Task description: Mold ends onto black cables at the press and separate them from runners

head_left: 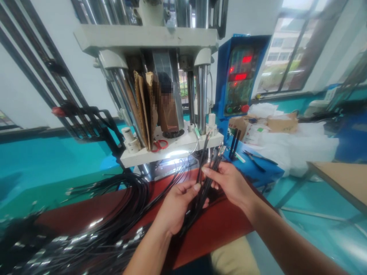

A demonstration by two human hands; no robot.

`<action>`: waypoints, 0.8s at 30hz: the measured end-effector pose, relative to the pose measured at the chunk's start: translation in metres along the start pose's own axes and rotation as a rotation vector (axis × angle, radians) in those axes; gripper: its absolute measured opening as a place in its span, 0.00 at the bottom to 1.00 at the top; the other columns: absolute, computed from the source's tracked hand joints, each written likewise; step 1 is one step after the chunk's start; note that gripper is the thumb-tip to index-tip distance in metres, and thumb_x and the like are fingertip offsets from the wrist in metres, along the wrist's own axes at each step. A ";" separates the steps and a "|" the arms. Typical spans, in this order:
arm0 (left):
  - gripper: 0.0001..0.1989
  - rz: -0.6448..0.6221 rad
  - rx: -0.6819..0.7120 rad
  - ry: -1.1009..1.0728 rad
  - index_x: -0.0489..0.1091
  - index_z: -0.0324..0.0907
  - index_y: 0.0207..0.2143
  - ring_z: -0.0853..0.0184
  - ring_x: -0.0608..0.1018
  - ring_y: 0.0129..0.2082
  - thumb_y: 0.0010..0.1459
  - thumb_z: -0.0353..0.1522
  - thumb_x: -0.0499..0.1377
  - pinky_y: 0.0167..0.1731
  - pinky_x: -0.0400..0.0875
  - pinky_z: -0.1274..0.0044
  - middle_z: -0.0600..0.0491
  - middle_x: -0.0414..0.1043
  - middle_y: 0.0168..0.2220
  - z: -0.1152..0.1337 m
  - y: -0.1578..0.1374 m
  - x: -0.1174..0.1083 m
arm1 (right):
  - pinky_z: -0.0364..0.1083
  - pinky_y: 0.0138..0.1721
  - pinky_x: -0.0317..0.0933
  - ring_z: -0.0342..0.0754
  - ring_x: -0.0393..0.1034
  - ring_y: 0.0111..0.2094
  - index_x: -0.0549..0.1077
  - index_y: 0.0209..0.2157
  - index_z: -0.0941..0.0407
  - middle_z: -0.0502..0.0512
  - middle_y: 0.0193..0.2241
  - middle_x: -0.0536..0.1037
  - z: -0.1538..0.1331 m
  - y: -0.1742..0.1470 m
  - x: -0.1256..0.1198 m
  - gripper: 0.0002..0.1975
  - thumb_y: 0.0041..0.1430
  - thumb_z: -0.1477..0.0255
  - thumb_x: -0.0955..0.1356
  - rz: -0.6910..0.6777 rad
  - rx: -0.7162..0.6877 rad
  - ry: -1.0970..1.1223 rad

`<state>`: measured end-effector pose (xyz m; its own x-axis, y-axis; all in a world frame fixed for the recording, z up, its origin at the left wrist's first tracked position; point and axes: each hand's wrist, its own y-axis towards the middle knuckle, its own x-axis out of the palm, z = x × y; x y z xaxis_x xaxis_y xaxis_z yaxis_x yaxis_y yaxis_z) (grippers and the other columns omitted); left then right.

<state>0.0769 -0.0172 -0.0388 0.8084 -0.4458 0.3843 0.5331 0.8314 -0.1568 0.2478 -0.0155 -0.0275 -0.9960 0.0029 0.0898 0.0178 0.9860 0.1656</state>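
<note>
Several black cables (207, 182) with bare or metal-tipped ends stand upright in a bunch between my hands. My left hand (179, 204) is closed around the lower part of the bunch, thumb pressed on the cables. A little higher and to the right, my right hand (229, 185) grips the same cables, thumb and fingers together. Their tips point up toward the white base plate (183, 143) of the press. Below, the bunch runs down past my left hand over the red-brown table (220, 221).
Loose black cables (94, 233) cover the table's left side. On the press base are red-handled scissors (159, 145) and cardboard pieces (146, 110). A control box (239, 76) with red displays stands to the right, above pliers (258, 158) on a blue surface. White bags (301, 141) lie beyond.
</note>
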 end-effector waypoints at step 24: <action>0.18 0.113 0.192 0.116 0.73 0.40 0.49 0.73 0.72 0.28 0.56 0.35 0.64 0.33 0.67 0.79 0.53 0.72 0.32 -0.009 0.010 -0.006 | 0.38 0.20 0.57 0.38 0.63 0.20 0.72 0.34 0.56 0.47 0.23 0.75 -0.001 -0.004 0.004 0.09 0.55 0.66 0.71 0.132 -0.052 -0.089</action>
<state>0.0794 -0.0093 -0.0508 0.8892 -0.3726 0.2656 0.3898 0.9208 -0.0132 0.2434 -0.0198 -0.0265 -0.9885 0.1487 0.0266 0.1509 0.9663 0.2087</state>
